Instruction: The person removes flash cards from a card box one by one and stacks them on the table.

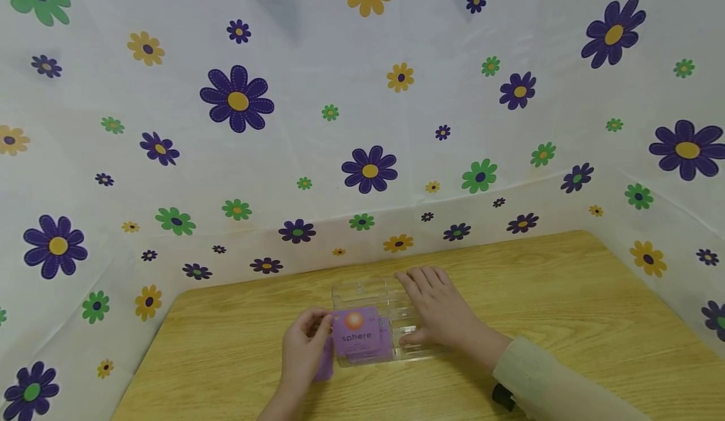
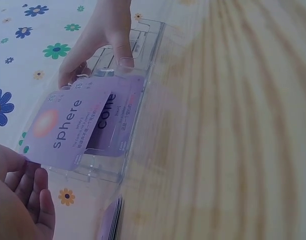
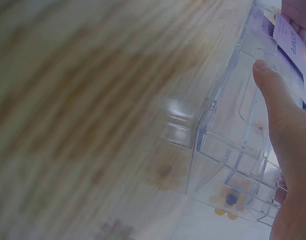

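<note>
My left hand (image 1: 301,347) pinches a purple flash card (image 1: 358,339) by its left edge, thumb on top. The card reads "sphere" and shows a glowing orange ball. It overlaps a second purple card, the "cone" card (image 2: 121,124), which lies at the left part of a clear plastic card holder (image 1: 362,290). My right hand (image 1: 438,311) grips the holder across its width, thumb (image 3: 267,80) on the near side and fingers on the far side. A small stack of purple cards (image 2: 110,220) lies on the table beside the holder, partly behind my left hand.
The wood-grain table (image 1: 538,308) carries the holder near its middle. A white cloth with printed flowers (image 1: 317,157) stands around the back and sides. A small black object (image 1: 502,397) shows under the right sleeve (image 1: 544,370).
</note>
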Action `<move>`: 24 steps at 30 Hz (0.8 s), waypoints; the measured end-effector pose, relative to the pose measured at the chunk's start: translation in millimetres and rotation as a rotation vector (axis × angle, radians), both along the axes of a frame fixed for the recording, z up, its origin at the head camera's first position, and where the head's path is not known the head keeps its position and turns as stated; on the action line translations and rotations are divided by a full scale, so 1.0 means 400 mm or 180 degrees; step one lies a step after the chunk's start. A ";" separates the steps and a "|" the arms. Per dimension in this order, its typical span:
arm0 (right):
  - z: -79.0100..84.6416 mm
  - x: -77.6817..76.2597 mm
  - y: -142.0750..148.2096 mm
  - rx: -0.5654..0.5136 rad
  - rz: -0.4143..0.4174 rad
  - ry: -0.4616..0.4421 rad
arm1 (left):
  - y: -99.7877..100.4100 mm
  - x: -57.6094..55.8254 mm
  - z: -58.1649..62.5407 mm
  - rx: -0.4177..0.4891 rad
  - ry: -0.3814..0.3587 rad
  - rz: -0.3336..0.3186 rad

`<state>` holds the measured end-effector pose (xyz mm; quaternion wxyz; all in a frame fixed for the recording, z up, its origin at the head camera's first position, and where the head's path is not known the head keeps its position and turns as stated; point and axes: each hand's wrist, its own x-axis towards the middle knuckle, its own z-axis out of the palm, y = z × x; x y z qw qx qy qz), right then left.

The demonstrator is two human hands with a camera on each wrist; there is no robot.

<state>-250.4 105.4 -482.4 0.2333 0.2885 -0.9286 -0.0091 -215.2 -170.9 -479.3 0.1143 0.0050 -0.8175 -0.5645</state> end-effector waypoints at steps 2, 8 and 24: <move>0.000 -0.001 0.000 -0.0011 0.0010 0.0018 | -0.003 -0.001 -0.001 -0.0005 0.0006 0.0019; 0.000 -0.001 0.001 0.0012 -0.0010 0.0010 | -0.011 -0.003 -0.004 0.0024 0.0034 0.0024; 0.000 -0.001 -0.002 0.0055 -0.0026 0.0004 | -0.019 0.003 -0.001 0.0133 0.0034 0.0001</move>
